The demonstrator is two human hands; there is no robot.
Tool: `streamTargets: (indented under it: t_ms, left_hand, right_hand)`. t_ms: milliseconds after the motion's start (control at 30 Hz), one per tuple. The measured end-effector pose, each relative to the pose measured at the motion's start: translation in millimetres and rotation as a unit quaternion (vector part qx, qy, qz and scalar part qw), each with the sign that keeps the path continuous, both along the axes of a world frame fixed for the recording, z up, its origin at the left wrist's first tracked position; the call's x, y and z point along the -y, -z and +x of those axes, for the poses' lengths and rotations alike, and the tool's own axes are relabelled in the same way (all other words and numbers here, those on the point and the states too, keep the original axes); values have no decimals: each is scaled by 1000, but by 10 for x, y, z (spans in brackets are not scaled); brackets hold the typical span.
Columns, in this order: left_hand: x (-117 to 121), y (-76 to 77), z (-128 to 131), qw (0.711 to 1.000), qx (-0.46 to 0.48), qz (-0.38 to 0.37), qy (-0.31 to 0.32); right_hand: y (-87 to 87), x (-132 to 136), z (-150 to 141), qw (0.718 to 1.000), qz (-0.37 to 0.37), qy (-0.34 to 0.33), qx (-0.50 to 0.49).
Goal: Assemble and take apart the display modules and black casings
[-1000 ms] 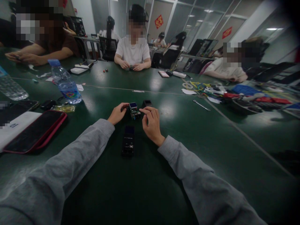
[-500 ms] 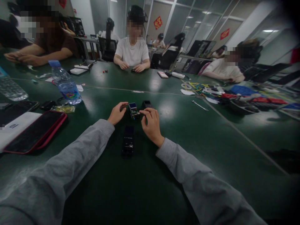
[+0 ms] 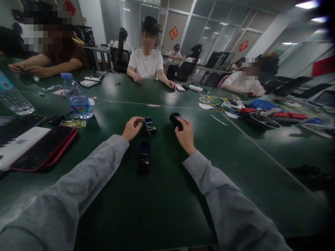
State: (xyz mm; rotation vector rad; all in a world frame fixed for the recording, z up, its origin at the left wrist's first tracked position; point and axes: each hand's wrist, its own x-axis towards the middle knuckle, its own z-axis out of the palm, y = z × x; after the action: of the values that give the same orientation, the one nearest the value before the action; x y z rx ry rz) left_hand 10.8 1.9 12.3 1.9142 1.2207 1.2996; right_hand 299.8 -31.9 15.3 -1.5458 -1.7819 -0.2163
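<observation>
On the dark green table, a small circuit board with a little screen (image 3: 150, 127) lies in front of me. My left hand (image 3: 131, 129) rests at its left side, fingers loosely curved and apart, the fingertips by the screen's edge; whether they touch it I cannot tell. Farther right, my right hand (image 3: 185, 135) grips a small black box-shaped case (image 3: 174, 119), which is tilted, its near end hidden by my fingers. Nearer to me lies a flat black panel (image 3: 144, 157) with a dark window and small cut-outs.
Left of me are a water bottle (image 3: 78, 99), a second bottle (image 3: 15, 96), a phone in a red case (image 3: 47, 148) and a white box (image 3: 26, 139). A wrench (image 3: 219, 120) and a heap of cables (image 3: 222, 103) lie to the right. Several people sit around.
My right hand has left the circuit board, moved right and taken hold of the black case, shifting it rightward. My left hand has stayed by the board.
</observation>
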Motion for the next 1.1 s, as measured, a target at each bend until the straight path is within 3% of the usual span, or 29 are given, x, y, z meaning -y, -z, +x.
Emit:
streamTargets:
  t_ms: [167, 267, 367, 467, 567, 633, 700, 767, 833, 900, 933, 1000, 1100]
  left_hand:
    - [-13, 10, 12, 1000, -10, -8, 18]
    - [-16, 10, 24, 1000, -10, -4, 17]
    - [-12, 5, 25, 1000, -11, -9, 18]
    - [-11, 5, 16, 1000, -15, -11, 22]
    - [-20, 16, 11, 999, -17, -8, 26]
    - [-28, 26, 11, 1000, -15, -4, 27]
    - [-34, 37, 11, 999, -14, 1, 29]
    - [-36, 41, 12, 999, -15, 7, 28]
    - [-29, 34, 16, 999, -18, 15, 27]
    - [-15, 17, 25, 999, -16, 23, 24]
    - [-7, 7, 31, 999, -14, 26, 24]
    - [9, -12, 42, 999, -11, 30, 21]
    - [19, -24, 50, 999, -13, 33, 22]
  right_hand:
    - [-81, 207, 940, 988, 20, 151, -7]
    - [-6, 364, 1467, 974, 11, 225, -4]
    - [114, 475, 1821, 969, -35, 242, -15]
    - [189, 503, 1962, 963, -82, 257, -27]
    - [148, 479, 1866, 948, -41, 316, 0]
    - [42, 491, 1632, 948, 0, 318, 26]
    - [-116, 575, 1233, 970, 26, 238, 41]
    - [-296, 744, 693, 995, 47, 77, 36]
    - [-462, 961, 101, 993, 27, -113, 23]
    - [-582, 1151, -419, 956, -33, -280, 79]
    - [-620, 1213, -619, 935, -64, -327, 122]
    - [-653, 1250, -874, 892, -108, -391, 198]
    - [-650, 1157, -963, 852, -144, -428, 262]
